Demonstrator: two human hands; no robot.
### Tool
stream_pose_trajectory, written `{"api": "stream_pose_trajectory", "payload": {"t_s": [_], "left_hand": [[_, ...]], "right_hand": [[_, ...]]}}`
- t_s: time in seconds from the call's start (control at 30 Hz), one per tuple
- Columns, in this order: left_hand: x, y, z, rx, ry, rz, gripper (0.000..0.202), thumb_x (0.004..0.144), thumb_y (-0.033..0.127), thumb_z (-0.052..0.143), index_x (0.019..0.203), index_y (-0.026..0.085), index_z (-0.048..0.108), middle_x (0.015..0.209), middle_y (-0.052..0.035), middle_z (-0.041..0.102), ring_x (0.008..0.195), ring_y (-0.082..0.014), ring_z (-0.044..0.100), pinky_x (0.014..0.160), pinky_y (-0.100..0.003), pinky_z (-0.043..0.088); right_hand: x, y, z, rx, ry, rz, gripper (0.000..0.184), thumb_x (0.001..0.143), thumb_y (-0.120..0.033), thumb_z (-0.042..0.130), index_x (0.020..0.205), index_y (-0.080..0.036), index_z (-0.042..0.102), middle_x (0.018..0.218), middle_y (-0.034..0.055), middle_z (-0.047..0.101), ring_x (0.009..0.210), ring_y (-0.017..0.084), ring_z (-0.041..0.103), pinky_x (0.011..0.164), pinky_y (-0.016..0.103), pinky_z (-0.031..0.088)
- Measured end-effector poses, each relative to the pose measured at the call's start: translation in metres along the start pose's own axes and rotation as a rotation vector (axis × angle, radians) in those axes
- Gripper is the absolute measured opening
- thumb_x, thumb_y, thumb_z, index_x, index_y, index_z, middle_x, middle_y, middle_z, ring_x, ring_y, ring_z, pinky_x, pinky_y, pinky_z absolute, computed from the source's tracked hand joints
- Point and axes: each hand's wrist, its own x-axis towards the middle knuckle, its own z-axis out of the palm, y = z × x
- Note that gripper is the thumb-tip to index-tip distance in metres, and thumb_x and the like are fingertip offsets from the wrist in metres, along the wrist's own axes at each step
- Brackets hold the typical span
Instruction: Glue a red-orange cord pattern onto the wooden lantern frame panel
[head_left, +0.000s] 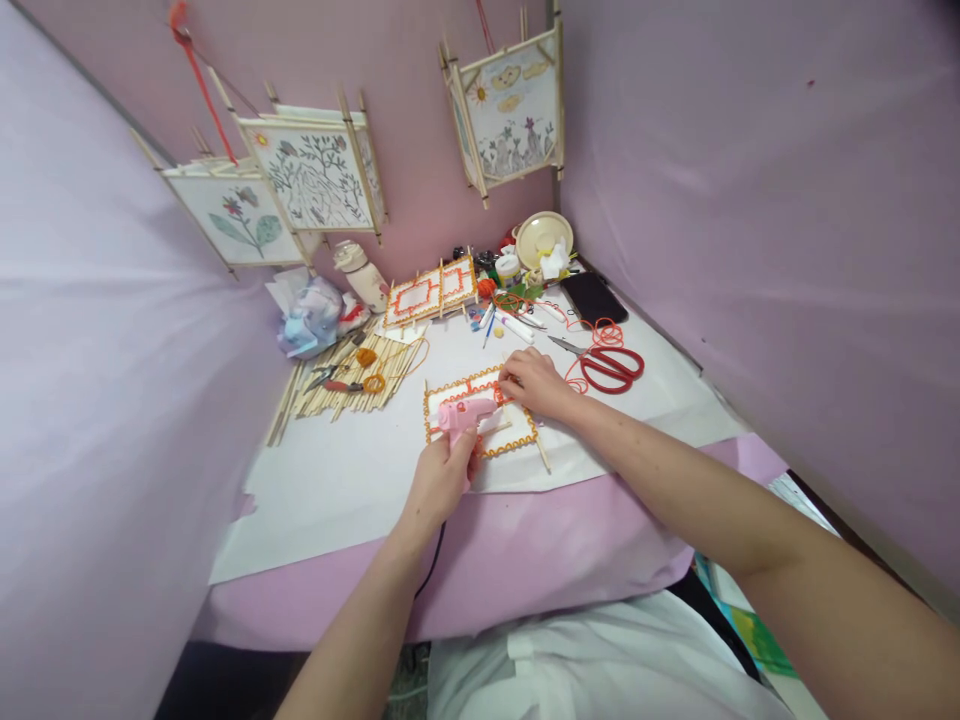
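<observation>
My left hand (442,475) is closed round the grip of a pink glue gun (463,414), whose nozzle points right over a small white panel edged with orange cord (450,392). The panel lies flat on white paper (352,480). My right hand (531,382) rests on the panel's upper right corner, fingers curled and pressing on the orange cord there. A black cable runs from the glue gun down over the table's front edge.
Red-handled scissors (611,366) and loose orange cord lie right of the panel. A pile of bamboo sticks with pliers (345,380) lies to the left. A second corded panel (431,292), a bottle, a bowl (544,238) and a phone (594,297) stand behind. Paper lanterns (315,175) hang above.
</observation>
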Motion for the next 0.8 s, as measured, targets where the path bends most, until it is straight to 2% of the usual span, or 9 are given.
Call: {"api": "stream_pose_trajectory", "payload": {"t_s": [0.4,0.8], "left_hand": [[-0.0027,0.0070,0.0001,0.096,-0.014,0.016,0.057,0.089,0.058,0.037,0.050,0.020,0.054,0.047,-0.0026,0.055,0.050,-0.0169,0.053,0.056,-0.027,0.039],[-0.0018,0.0078,0.0000,0.098,-0.003,-0.023,0.055,0.088,0.057,0.039,0.051,0.020,0.055,0.047,-0.0025,0.056,0.050,-0.0173,0.054,0.055,-0.027,0.040]], "right_hand": [[0.0006,-0.0001,-0.0008,-0.012,-0.013,-0.003,0.012,0.089,-0.020,0.057,0.085,-0.020,0.068,0.099,0.0059,0.065,0.098,0.022,0.049,0.084,0.034,0.034],[0.0011,0.0013,0.0007,-0.015,-0.023,0.002,0.013,0.090,-0.021,0.056,0.085,-0.020,0.068,0.098,0.0065,0.065,0.099,0.023,0.048,0.083,0.034,0.035]]}}
